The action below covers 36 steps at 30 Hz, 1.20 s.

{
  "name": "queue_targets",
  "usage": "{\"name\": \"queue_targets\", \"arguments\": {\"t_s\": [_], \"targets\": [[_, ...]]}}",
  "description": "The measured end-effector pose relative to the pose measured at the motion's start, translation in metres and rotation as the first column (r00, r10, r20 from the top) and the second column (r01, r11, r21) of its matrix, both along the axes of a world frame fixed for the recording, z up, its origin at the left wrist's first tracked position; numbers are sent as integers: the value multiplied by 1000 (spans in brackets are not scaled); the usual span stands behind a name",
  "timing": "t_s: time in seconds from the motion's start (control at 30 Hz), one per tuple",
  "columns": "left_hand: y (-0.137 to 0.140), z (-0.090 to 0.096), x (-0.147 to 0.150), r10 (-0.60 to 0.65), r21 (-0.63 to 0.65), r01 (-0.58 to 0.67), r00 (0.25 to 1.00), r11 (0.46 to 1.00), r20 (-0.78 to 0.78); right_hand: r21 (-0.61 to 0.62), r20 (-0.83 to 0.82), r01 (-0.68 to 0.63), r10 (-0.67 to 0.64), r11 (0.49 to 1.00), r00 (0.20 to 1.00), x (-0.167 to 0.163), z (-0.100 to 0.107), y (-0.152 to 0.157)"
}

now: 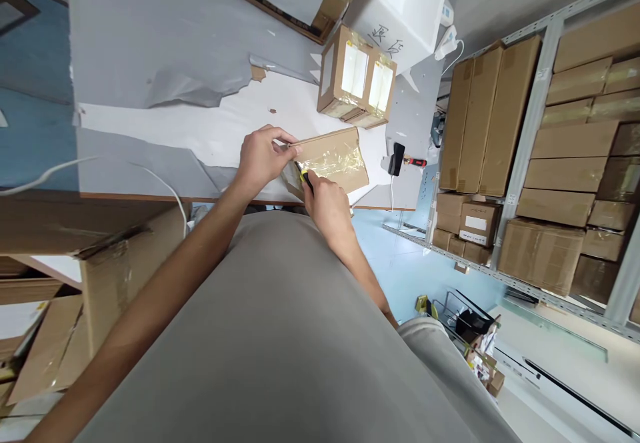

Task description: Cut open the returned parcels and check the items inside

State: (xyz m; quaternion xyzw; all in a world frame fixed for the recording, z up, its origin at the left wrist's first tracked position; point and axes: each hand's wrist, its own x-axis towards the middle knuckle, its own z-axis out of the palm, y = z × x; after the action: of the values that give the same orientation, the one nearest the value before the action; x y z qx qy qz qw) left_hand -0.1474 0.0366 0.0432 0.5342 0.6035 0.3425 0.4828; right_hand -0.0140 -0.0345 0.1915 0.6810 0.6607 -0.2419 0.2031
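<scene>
A flat brown cardboard box (337, 159) with shiny clear tape across its top lies near the front edge of the table. My left hand (265, 154) is closed on the box's left end, its thumb and fingers pinching the cardboard edge. In my right hand (327, 206) is a utility knife (304, 175) with a yellow and black body. Its tip points at the left end of the box, close to my left thumb. Whether the blade is in the cardboard is too small to tell.
Behind the box stand two taped cartons (355, 76) with white labels and a white foam bin (400, 9). A scraper with a red and black handle (415, 161) and a black device (397, 159) lie at right. Shelves of cartons (565, 169) stand further right; an open carton (125, 269) is at left.
</scene>
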Motion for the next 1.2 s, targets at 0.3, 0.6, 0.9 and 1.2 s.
{"name": "queue_targets", "arguments": {"t_s": [0.3, 0.6, 0.9, 1.2], "targets": [[-10, 9, 10, 56, -24, -56, 998, 998, -35, -99, 107, 27, -17, 995, 994, 3, 2, -14], [-15, 10, 13, 57, -3, -58, 995, 998, -80, -195, 116, -8, 31, 981, 993, 26, 3, -43], [-4, 9, 14, 193, 20, -192, 977, 981, -90, -149, -132, -63, 43, 987, 990, 65, 18, -63], [-24, 14, 26, 287, 9, -288, 952, 958, -107, 315, -356, 412, -296, 855, 886, 176, -51, 4]]}}
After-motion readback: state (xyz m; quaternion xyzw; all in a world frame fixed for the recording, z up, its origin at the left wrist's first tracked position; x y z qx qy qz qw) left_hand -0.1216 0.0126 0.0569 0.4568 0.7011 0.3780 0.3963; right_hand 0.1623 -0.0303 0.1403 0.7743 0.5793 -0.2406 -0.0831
